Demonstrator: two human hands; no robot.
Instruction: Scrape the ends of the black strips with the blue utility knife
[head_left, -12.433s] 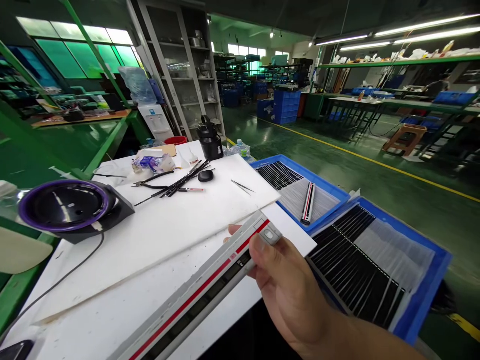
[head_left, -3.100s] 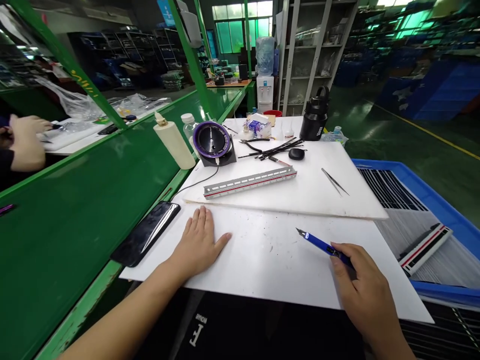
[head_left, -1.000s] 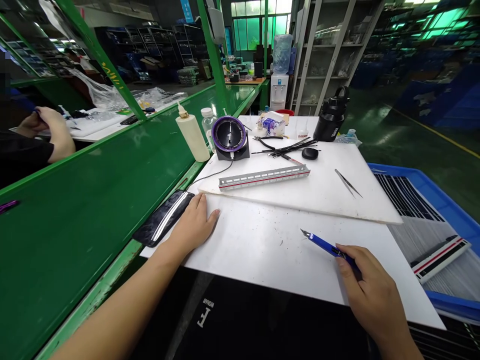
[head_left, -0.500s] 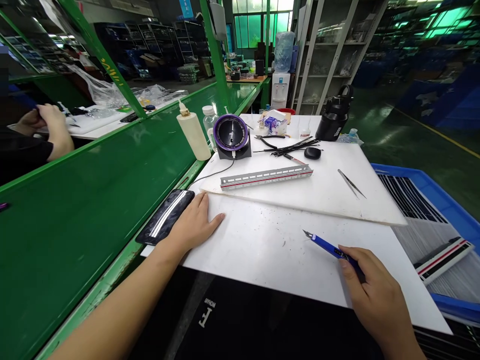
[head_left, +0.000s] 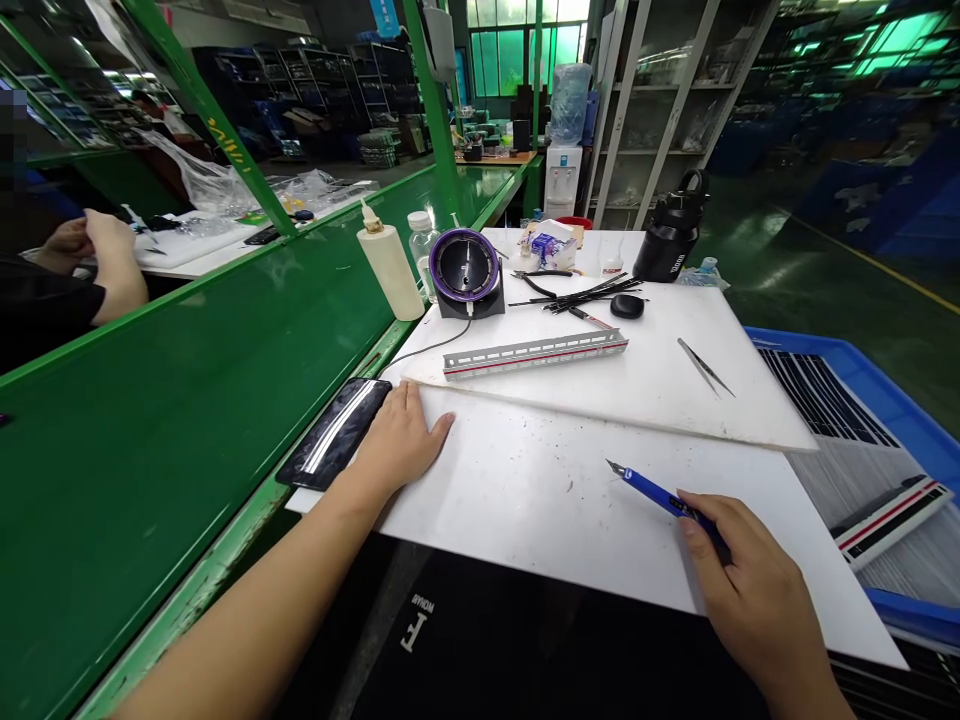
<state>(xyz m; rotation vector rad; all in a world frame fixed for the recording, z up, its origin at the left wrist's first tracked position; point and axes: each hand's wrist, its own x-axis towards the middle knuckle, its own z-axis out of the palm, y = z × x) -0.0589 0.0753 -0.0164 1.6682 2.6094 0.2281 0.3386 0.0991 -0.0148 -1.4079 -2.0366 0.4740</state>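
Note:
My right hand grips a blue craft knife near the table's front right, its blade pointing left over the white sheet. Flat on that sheet, with fingers stretched out, rests my left hand. Beside it lies a black phone with a glossy screen. Beyond both hands a grey slotted channel piece with a red stripe sits on a white foam board. Tweezers lie on the board's right part. Small dark specks are scattered over the sheet between my hands.
Behind the channel piece stand a small fan, a cream squeeze bottle, black strips, pliers and a black flask. A blue crate with striped parts is at right. Past the green partition, a co-worker's hands show.
My left hand has shifted slightly, its thumb now a little higher. My right hand keeps its grip on the craft knife in the same place. The view has moved very little.

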